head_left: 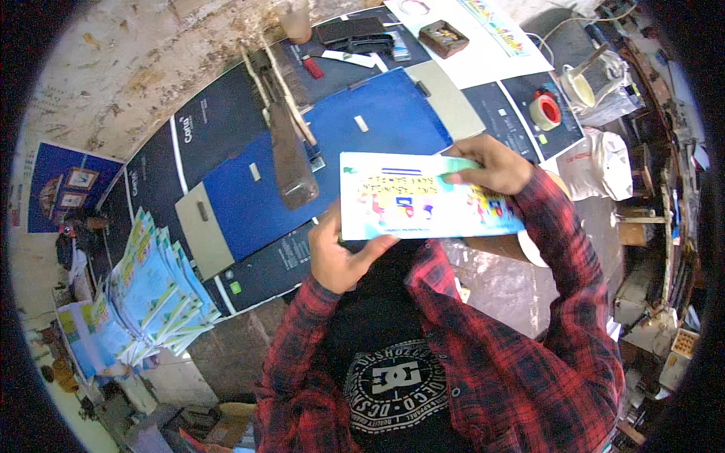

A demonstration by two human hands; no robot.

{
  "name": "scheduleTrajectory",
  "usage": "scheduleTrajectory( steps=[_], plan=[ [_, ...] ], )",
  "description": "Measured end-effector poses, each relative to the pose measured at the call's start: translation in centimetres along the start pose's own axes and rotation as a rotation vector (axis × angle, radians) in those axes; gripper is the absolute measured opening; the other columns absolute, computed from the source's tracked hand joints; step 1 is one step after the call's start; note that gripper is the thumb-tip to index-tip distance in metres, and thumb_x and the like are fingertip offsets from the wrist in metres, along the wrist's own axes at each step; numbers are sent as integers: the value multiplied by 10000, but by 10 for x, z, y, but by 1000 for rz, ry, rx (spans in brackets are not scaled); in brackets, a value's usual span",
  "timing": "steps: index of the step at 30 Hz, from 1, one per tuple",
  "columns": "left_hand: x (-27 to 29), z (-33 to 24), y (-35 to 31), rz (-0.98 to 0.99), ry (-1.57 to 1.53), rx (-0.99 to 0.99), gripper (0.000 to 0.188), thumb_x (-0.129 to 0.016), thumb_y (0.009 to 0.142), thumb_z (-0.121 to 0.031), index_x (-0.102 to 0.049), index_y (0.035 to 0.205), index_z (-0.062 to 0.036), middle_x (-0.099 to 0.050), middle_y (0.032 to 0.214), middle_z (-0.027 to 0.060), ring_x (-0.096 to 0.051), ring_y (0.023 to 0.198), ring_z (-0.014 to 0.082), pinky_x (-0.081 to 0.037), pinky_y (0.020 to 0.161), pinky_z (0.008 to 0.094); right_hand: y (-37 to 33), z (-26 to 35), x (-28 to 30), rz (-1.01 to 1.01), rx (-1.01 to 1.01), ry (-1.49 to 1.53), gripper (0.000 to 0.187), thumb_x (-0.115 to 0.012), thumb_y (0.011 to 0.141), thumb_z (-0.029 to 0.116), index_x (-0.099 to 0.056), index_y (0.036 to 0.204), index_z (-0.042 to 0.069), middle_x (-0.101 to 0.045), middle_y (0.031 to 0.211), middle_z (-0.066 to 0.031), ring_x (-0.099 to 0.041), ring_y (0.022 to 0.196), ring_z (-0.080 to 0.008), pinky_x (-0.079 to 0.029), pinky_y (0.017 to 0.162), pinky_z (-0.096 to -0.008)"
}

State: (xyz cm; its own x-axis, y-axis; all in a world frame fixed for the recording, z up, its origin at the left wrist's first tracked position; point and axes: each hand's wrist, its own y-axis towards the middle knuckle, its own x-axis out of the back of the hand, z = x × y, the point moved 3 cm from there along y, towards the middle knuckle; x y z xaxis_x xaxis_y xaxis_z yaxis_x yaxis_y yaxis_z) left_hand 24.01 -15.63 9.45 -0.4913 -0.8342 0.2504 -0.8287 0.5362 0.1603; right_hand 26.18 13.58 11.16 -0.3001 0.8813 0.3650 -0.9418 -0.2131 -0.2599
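I hold a printed paper booklet (pixel 389 192), pale blue and white with colourful pictures and lettering, in front of my chest. My left hand (pixel 338 253) grips its lower left corner, thumb along the bottom edge. At the upper right, my right hand (pixel 491 167) pinches the paper, its fingers over a green corner. Beyond the booklet lies a blue board (pixel 393 109) with grey end strips. Across that board rests a long brown tool (pixel 288 162) with a broad rounded end; its exact kind is unclear.
A fanned stack of similar booklets (pixel 155 291) lies at the left. Farther back are a red-handled object (pixel 311 68), a small open box (pixel 444 38) and a large white printed sheet (pixel 483 45). Tape rolls (pixel 545 112) and a white pot (pixel 580 87) stand at the right.
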Motion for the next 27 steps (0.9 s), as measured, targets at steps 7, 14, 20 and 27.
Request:
scheduleTrajectory(
  steps=[7,14,20,27],
  plan=[
    [22,100,-26,-443,-698,657,300,-684,923,-183,-664,1091,65,-695,1041,103,-658,888,161,-523,809,302,167,0,-51,202,-89,-594,367,-747,796,384,-690,1044,120,-707,962,-104,-672,938,-292,-433,824,-511],
    [63,140,-5,-362,-660,635,460,-651,953,-220,-528,1302,54,-614,1263,141,-627,1097,238,-497,959,382,117,7,-96,-535,285,-832,542,-702,819,409,-592,1270,129,-554,1320,-102,-486,1264,-274,-320,1058,-529],
    [70,131,-22,-466,-576,506,466,-618,972,-232,-498,1332,38,-588,1304,146,-616,1127,248,-495,966,402,81,-15,-123,-632,317,-809,496,-631,877,445,-597,1253,122,-526,1364,-114,-439,1323,-270,-281,1095,-540],
    [105,171,-26,-424,-629,708,444,-569,997,-295,-510,1326,-4,-611,1279,114,-610,1133,234,-492,972,399,116,-43,-124,-684,295,-782,540,-594,891,511,-591,1247,106,-502,1372,-122,-412,1340,-286,-301,1082,-556]
  ],
)
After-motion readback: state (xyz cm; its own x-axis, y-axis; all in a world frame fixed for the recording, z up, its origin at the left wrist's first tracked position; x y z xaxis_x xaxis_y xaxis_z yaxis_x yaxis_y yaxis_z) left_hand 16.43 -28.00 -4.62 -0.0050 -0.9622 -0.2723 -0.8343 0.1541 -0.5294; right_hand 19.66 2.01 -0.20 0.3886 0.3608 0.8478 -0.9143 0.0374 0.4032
